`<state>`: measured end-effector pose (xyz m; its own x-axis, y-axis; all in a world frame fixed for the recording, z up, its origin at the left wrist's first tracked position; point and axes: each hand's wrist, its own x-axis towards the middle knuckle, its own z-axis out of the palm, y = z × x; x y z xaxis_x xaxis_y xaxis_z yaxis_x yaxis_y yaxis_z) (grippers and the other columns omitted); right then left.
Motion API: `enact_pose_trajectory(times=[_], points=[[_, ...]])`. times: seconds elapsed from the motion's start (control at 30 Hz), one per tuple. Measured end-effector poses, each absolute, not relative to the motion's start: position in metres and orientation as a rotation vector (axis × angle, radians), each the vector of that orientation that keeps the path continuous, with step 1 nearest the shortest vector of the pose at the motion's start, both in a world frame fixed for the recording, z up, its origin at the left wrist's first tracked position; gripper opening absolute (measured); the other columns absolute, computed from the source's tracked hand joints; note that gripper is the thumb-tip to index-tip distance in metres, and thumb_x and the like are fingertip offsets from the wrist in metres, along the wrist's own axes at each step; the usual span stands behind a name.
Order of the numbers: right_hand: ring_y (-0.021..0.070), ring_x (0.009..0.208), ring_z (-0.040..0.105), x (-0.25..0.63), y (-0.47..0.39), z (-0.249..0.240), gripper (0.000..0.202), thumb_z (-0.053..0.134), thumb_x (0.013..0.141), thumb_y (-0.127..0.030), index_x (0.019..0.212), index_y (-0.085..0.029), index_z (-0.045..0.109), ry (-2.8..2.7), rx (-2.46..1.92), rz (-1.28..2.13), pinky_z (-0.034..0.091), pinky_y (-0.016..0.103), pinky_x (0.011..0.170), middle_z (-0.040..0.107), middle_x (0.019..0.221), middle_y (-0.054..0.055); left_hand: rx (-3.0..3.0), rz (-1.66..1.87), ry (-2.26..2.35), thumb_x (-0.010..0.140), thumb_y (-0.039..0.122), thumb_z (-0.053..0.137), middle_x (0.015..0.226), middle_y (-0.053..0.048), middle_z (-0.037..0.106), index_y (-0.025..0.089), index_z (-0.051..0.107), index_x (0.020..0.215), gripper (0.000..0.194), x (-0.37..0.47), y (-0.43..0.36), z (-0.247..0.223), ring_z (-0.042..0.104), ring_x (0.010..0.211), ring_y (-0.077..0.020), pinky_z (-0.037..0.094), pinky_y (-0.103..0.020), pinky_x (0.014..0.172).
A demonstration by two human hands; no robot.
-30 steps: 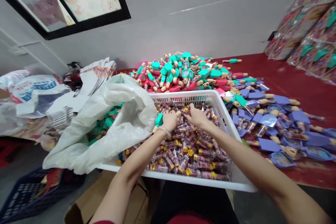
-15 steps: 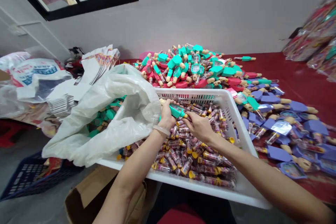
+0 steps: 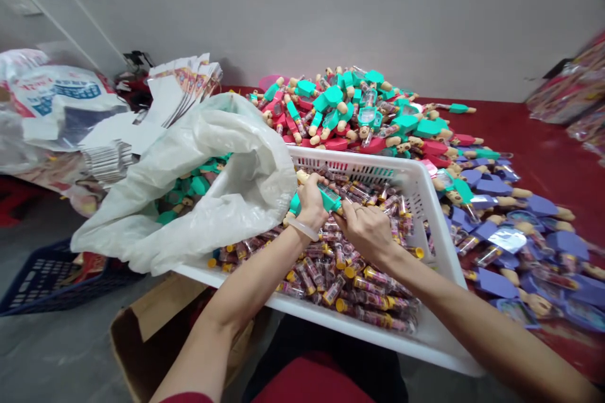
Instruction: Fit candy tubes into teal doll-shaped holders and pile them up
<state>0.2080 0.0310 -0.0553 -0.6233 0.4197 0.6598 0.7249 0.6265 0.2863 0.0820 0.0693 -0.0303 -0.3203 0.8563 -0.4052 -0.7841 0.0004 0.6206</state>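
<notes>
My left hand (image 3: 312, 203) is wrapped round a teal plastic toy (image 3: 329, 199) with a beige, bear-like head at its upper end. At the toy's other end, my right hand (image 3: 367, 228) has its fingers closed on a small clear tube with a yellow cap, mostly hidden by the fingers. Both hands meet above a white plastic basket (image 3: 444, 277) full of similar yellow-capped tubes (image 3: 373, 302) with brownish-purple contents. A whitish plastic sack (image 3: 189, 227) lies open over the basket's left side, with more teal toys (image 3: 191, 186) inside.
Behind the basket, teal and red toys (image 3: 331, 101) are heaped on a red table (image 3: 548, 157). Purple toys (image 3: 501, 283) spread along the right. Folded white cards (image 3: 106, 160) stand at left. Below are a blue crate (image 3: 42, 277) and a cardboard box (image 3: 165, 308).
The view has tilted down slightly. My right hand has closed in further round the toy's lower end, covering more of the yellow-capped end. My left hand keeps its hold on the teal toy.
</notes>
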Motion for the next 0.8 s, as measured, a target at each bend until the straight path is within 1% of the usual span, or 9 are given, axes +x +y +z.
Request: enact_pose_trajectory(times=[0.1,0.33,0.47,0.57,0.67,0.8], points=[[0.0163,0.055,0.050,0.207,0.025,-0.054,0.030,0.043,0.098,-0.029,0.086,-0.011,0.063,-2.300,-0.938,-0.747,0.027,0.030,0.059,0.058,0.059,0.004,0.077,1.620,0.918,0.065,0.015,0.051,0.048,0.003,0.046,0.018,0.043,0.057,0.012,0.084,0.067,-0.029,0.044,0.042,-0.0081,0.046,-0.023,0.056],[0.0155,0.051,0.050,0.205,0.022,-0.060,0.030,0.043,0.098,-0.033,0.081,-0.014,0.059,-2.299,-1.044,-0.683,0.025,0.029,0.056,0.058,0.059,0.003,0.039,1.635,0.983,0.067,0.016,0.051,0.047,0.003,0.046,0.017,0.043,0.058,0.012,0.086,0.067,-0.031,0.045,0.041,-0.0086,0.043,-0.022,0.052],[0.0164,0.051,0.053,0.202,0.015,-0.059,0.030,0.042,0.098,-0.031,0.079,-0.013,0.058,-2.343,-1.167,-0.668,0.022,0.029,0.054,0.060,0.061,0.005,0.061,1.651,1.053,0.067,0.017,0.051,0.048,0.003,0.048,0.018,0.045,0.059,0.010,0.089,0.066,-0.033,0.048,0.042,-0.0103,0.040,-0.023,0.049],[0.0179,0.053,0.057,0.199,0.009,-0.056,0.029,0.043,0.098,-0.030,0.079,-0.012,0.058,-2.392,-1.297,-0.643,0.021,0.030,0.053,0.062,0.064,0.008,0.079,1.685,1.066,0.067,0.017,0.052,0.049,0.003,0.049,0.018,0.046,0.060,0.009,0.093,0.064,-0.035,0.049,0.043,-0.0110,0.041,-0.024,0.050],[0.0183,0.055,0.059,0.200,0.010,-0.055,0.029,0.044,0.097,-0.031,0.083,-0.011,0.060,-2.443,-1.370,-0.526,0.021,0.030,0.052,0.064,0.066,0.009,0.088,1.695,1.055,0.068,0.016,0.052,0.048,0.002,0.048,0.018,0.045,0.058,0.012,0.094,0.063,-0.035,0.049,0.043,-0.0102,0.042,-0.024,0.051],[0.0184,0.059,0.062,0.205,0.019,-0.058,0.028,0.046,0.095,-0.034,0.088,-0.012,0.062,-2.435,-1.334,-0.208,0.024,0.028,0.051,0.068,0.071,0.010,0.061,1.680,1.027,0.067,0.015,0.051,0.047,0.002,0.047,0.017,0.046,0.055,0.013,0.092,0.063,-0.033,0.051,0.046,-0.0109,0.043,-0.023,0.053]])
